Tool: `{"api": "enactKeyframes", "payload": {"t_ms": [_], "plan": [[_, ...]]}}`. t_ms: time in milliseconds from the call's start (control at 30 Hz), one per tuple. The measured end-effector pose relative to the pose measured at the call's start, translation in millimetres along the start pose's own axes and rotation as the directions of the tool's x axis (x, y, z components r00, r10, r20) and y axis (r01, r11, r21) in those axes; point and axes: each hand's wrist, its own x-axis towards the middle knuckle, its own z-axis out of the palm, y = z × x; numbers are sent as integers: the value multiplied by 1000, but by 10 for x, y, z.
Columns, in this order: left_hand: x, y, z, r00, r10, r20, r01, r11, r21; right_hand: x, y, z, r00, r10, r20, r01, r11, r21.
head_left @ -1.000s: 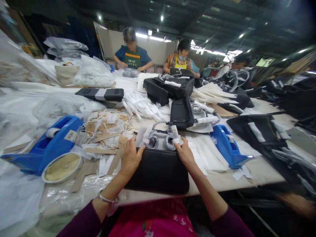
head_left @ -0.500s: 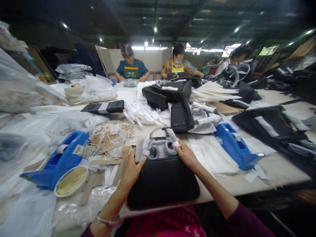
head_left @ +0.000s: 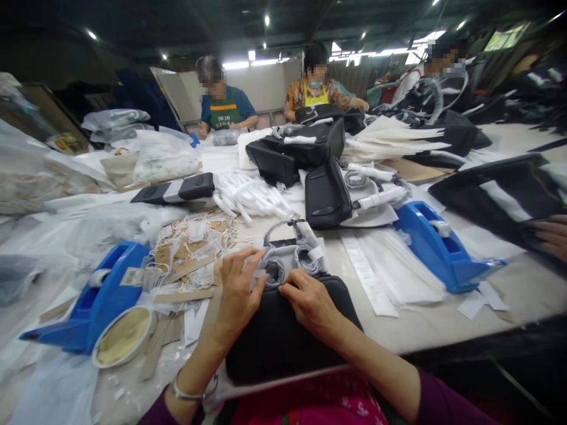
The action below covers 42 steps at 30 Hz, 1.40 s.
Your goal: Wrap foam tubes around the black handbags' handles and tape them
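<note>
A black handbag lies in front of me at the table's near edge. Its straps, coiled in clear plastic wrap, rest at the top opening with a pale sheet behind them. My left hand is closed at the top left corner, thumb and fingers pinching beside the left coil; exactly what lies between the fingertips is partly hidden. With fingers curled in a pinch, my right hand holds the bag's top edge near its middle, just below the coils.
Blue tape dispensers flank the bag. Cardboard tags with strings, a round tub, white foam tubes and stacked black bags lie around. Co-workers sit across the table; another person's hand is at right.
My right hand has left the bag's top right corner and moved left to the middle of the top edge. My left hand has shifted slightly up toward the left coil. The camera view has tilted.
</note>
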Motion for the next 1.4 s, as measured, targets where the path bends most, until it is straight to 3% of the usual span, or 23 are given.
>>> {"api": "enactKeyframes", "payload": {"t_ms": [67,133,233,333,400,500,567,600,667,800,900,1067,1133,1200,1267,1300,1400], "plan": [[162,40,15,989,106,98,-113,992,64,-15,20,9,1000,3,-13,-3,1000,2],[295,3,85,989,97,110,-112,984,138,-24,23,11,1000,8,-18,-8,1000,11],[442,-189,252,996,-64,69,53,988,147,-26,25,11,1000,1,-5,-1,1000,31],[549,-404,389,969,-213,124,217,976,-21,-21,33,6,1000,1,10,-1,1000,31],[585,-438,385,958,-244,148,262,958,-115,-20,34,1,1000,6,13,-7,1000,26],[501,-237,217,975,-215,49,219,969,-115,-28,25,7,1000,10,1,-10,1000,22],[304,-6,89,988,-113,-100,110,993,-43,-35,23,30,1000,13,-15,-13,1000,15],[169,99,51,993,-29,-113,27,999,-24,-36,26,45,1000,14,-25,-14,1000,10],[-123,233,55,986,166,-1,-166,985,-55,-32,40,78,999,13,-48,-12,1000,10],[-469,195,249,955,118,272,-125,992,12,-15,61,117,994,33,-107,-25,997,73],[-395,153,304,892,37,451,-75,995,68,-56,15,126,985,50,-165,-30,993,117],[-40,344,107,769,-3,640,-89,990,112,-58,-34,-25,960,-28,-279,89,974,208],[51,409,41,732,4,681,-114,987,117,195,93,-175,934,9,-357,75,973,219],[101,429,26,698,17,716,-130,986,104,653,332,-320,912,177,-370,-99,971,219],[129,416,58,683,23,730,-128,988,88,1226,621,-394,896,412,-167,-398,910,114],[139,403,84,673,23,739,-124,989,83,1510,756,-392,849,528,15,-527,849,-17],[163,363,168,644,-11,765,-93,991,93,2159,1016,-261,757,626,186,-608,780,-150]]}}
